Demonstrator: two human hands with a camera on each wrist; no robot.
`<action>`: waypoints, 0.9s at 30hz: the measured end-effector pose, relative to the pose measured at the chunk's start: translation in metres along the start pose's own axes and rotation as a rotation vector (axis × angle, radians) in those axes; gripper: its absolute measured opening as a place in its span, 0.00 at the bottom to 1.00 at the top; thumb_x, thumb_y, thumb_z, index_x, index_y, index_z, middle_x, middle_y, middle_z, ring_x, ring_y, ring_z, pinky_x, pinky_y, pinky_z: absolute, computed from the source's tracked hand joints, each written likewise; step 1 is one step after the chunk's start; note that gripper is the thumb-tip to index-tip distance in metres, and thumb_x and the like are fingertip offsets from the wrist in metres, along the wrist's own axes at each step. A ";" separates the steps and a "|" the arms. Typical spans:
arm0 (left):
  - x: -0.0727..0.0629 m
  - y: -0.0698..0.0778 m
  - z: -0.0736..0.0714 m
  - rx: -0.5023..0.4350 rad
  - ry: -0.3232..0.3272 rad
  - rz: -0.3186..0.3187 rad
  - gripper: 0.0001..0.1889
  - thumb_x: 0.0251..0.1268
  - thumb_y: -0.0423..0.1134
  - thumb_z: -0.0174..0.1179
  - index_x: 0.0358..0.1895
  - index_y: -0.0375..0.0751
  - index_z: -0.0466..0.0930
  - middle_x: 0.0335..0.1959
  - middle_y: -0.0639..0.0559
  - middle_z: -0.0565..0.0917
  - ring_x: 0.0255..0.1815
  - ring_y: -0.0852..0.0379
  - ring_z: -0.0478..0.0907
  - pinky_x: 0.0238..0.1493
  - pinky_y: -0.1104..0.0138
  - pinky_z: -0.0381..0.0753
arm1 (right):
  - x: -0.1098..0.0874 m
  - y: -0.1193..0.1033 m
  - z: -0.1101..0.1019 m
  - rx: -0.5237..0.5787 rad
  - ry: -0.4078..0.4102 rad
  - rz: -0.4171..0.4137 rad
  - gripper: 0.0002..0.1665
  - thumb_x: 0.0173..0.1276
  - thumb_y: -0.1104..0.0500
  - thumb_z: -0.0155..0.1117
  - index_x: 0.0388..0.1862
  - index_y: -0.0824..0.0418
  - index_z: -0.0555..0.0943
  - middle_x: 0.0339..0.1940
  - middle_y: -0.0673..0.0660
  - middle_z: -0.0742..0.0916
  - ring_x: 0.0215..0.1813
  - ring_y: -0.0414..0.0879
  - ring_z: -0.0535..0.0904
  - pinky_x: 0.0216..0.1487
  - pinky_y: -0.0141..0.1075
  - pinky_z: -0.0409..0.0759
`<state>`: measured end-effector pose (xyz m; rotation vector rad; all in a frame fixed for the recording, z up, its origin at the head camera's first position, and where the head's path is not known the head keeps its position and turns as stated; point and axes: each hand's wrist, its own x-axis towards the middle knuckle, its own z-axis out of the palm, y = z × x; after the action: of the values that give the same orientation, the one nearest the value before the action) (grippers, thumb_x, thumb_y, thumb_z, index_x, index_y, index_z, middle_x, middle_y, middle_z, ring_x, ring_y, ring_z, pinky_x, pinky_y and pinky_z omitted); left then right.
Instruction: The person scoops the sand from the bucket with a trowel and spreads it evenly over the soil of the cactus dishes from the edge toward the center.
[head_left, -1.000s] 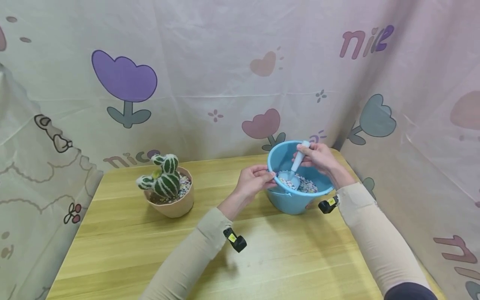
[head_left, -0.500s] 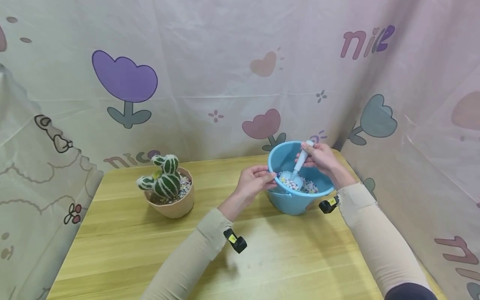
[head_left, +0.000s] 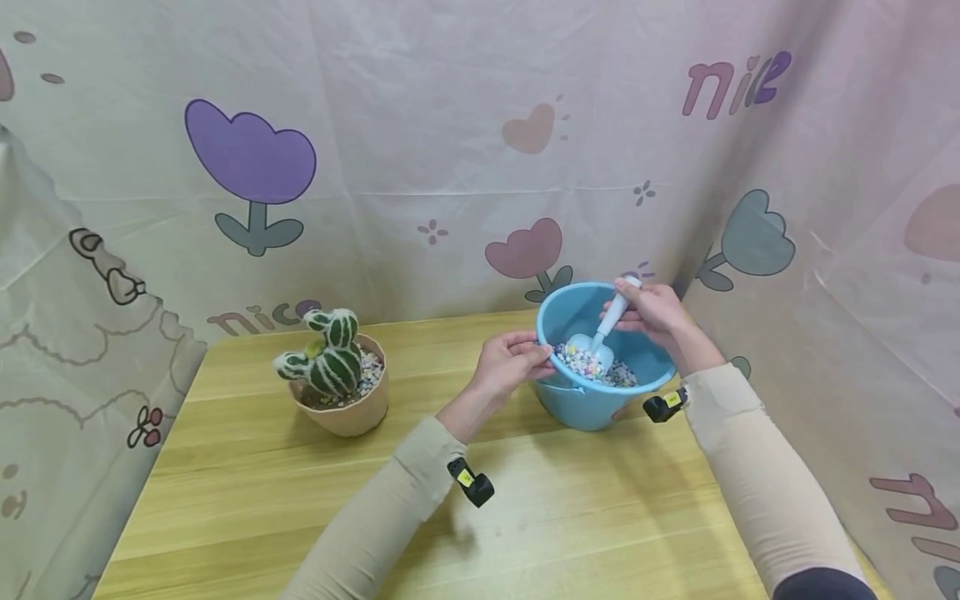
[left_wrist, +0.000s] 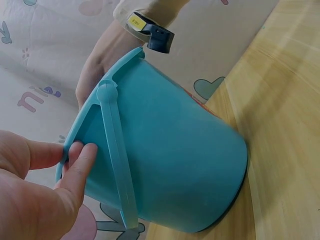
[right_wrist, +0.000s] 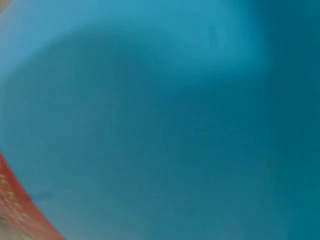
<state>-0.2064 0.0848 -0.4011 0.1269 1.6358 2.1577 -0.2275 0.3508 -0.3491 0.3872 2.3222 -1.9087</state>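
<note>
- A light-blue bucket is at the right of a wood-grain table, toward the back edge; whether its base lies fully flat is hard to tell.
- The person's left hand pinches the bucket's left rim between thumb and fingers, with fingertips showing on the outer wall in the left wrist view.
- The right hand reaches over the bucket, thumb and fingers pinching the upper handle of a pale blue scoop.
- The scoop slants inside the bucket, its blade down among small multicoloured pebbles.
- The bucket's carrying handle hangs against its outside.
- Blurred blue fills the right wrist view, with a red label at lower left.
- Well apart, on the left, a striped green cactus sits in a peach pot.
- Behind hangs a pale cloth printed with flowers and hearts.
</note>
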 end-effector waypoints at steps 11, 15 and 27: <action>0.000 0.000 0.001 0.015 0.010 -0.001 0.22 0.71 0.25 0.66 0.65 0.23 0.76 0.38 0.45 0.86 0.32 0.59 0.88 0.47 0.64 0.93 | 0.000 -0.009 -0.009 0.112 0.035 0.075 0.38 0.83 0.44 0.55 0.76 0.71 0.64 0.31 0.48 0.92 0.34 0.41 0.93 0.47 0.36 0.92; -0.001 0.001 0.001 0.015 0.014 -0.002 0.22 0.70 0.25 0.66 0.65 0.23 0.76 0.38 0.45 0.86 0.32 0.59 0.88 0.47 0.64 0.93 | 0.000 -0.010 -0.015 0.193 0.036 0.084 0.41 0.83 0.45 0.57 0.79 0.71 0.60 0.31 0.51 0.93 0.34 0.43 0.93 0.45 0.35 0.92; -0.002 0.001 0.001 0.004 0.009 -0.010 0.22 0.70 0.25 0.67 0.65 0.24 0.77 0.38 0.45 0.87 0.33 0.59 0.89 0.47 0.64 0.93 | -0.001 -0.013 -0.025 0.328 0.026 0.117 0.35 0.83 0.48 0.57 0.75 0.68 0.61 0.31 0.55 0.92 0.35 0.47 0.93 0.48 0.38 0.92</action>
<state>-0.2044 0.0847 -0.3993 0.1104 1.6423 2.1506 -0.2285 0.3726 -0.3314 0.5674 1.9493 -2.2362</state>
